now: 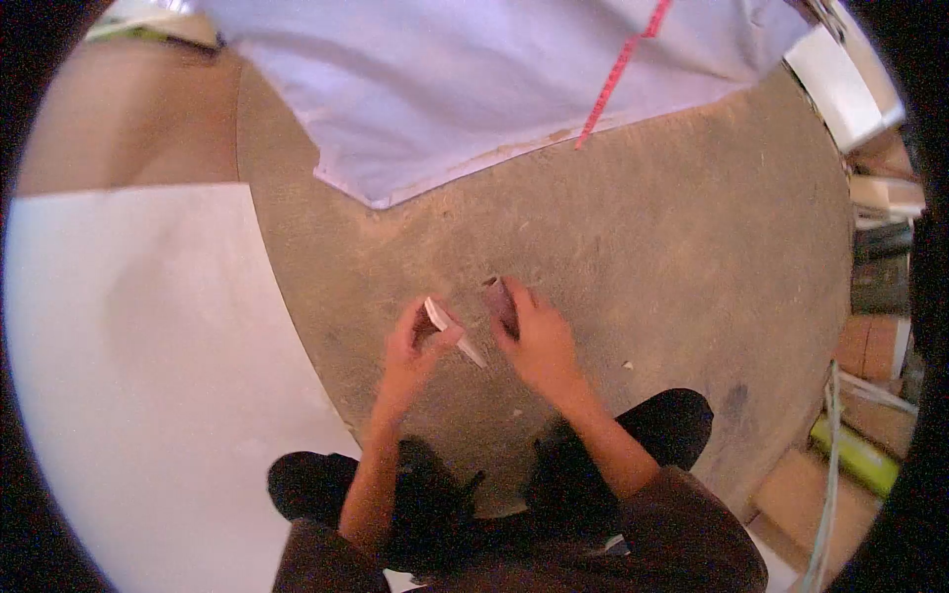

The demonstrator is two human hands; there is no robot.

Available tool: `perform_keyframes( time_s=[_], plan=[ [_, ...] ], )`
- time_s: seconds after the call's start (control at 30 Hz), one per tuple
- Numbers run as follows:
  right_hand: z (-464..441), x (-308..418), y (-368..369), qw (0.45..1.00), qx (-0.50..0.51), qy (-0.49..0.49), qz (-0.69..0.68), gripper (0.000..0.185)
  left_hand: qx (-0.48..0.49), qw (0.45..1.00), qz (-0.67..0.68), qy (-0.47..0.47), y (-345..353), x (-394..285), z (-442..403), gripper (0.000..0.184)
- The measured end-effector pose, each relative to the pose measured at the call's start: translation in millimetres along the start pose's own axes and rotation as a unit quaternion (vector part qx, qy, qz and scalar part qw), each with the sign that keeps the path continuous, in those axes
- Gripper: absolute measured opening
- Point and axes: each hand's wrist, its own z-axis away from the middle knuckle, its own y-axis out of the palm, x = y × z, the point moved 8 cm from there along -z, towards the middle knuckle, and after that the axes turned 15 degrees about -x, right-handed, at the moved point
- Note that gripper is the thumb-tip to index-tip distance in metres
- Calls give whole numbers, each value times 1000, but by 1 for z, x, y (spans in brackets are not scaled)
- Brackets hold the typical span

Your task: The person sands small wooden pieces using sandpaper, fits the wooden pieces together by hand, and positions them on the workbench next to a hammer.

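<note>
My left hand (407,344) is closed around a thin, flat white piece (471,349) that slants down to the right, held by fingers and thumb. My right hand (539,336) grips a small dark purplish-grey flat object (502,306); blur hides its exact kind. The two hands are a short gap apart, above the brown floor (593,247). Beyond them lies a pale lavender cloth (474,99), its near edge toward me. A red tape measure (611,84) with markings runs across the cloth and hangs slightly past its edge.
A large white sheet (148,316) covers the left side, below a brown panel (138,119). Along the right edge stand cardboard boxes (811,499), a yellow-green roll (855,455) and a white board (835,84). My bent knees (672,425) are close below my hands.
</note>
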Motion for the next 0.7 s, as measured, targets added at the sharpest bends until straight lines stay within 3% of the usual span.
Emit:
perform_keyframes(
  time_s=[0.1, 0.17, 0.2, 0.33, 0.4, 0.5, 0.6, 0.7],
  plan=[
    [16, 5, -23, 993, -96, -54, 30, 53, -22, 998, 41, -36, -6, 12, -8, 47],
    [8, 17, -46, 994, -101, -37, -2, 52, -1, 999, 31, -16, -2, -39, 0, 47],
    [9, 21, -62, 995, -95, -2, -30, 50, 28, 999, 17, -15, 5, -68, 7, 48],
    [7, 81, -139, 988, -121, -9, -90, 48, 20, 1000, -14, -3, 24, -201, 36, 46],
    [2, 109, -194, 987, -13, 116, -109, 55, -38, 996, 80, -27, 26, -263, 42, 45],
    [0, 183, -299, 989, -97, 91, -68, 48, -66, 989, 119, -59, 24, -375, 59, 49],
    [-3, 247, -409, 986, -51, 108, -115, 49, -36, 991, 126, -7, 35, -503, 81, 49],
    [-6, 277, -486, 983, -77, 88, -145, 52, -34, 997, 63, 4, 42, -587, 98, 48]
  ],
)
